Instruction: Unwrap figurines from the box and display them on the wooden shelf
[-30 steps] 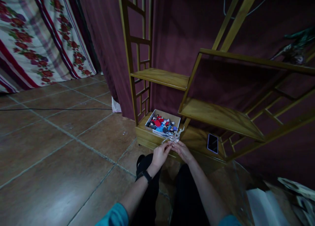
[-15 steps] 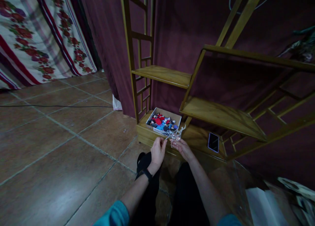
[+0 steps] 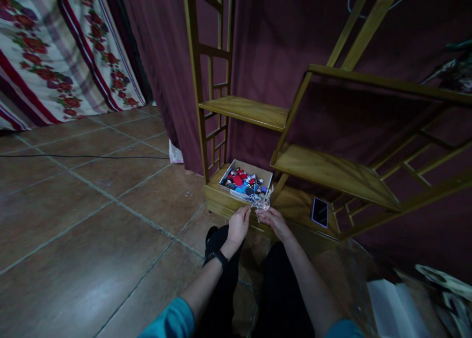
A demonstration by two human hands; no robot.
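Observation:
My right hand [image 3: 273, 220] is closed around a small shiny, see-through piece [image 3: 263, 204] with pale, branching parts that stick up. Its exact kind is too small to make out. The fingertips of my left hand [image 3: 239, 224] pinch the near-left end of the same piece. Just beyond both hands, a shallow cardboard box [image 3: 266, 173] stands on the low shelf. Small red, blue, black and white figures [image 3: 243, 181] fill it in a loose heap. The held piece hides part of the box's front right corner.
A phone [image 3: 320, 212] lies on the bottom board of the wooden shelf unit [image 3: 245, 111], to the right. Shelf boards overhang the right side. A black cable [image 3: 84, 156] runs over the tiled floor [image 3: 121, 239]. White sheet-like items [image 3: 393, 303] are at lower right.
My left fingertips have come slightly closer to my right hand. The shiny piece has turned a little, and its pale branches now stand more upright. The box has stayed put.

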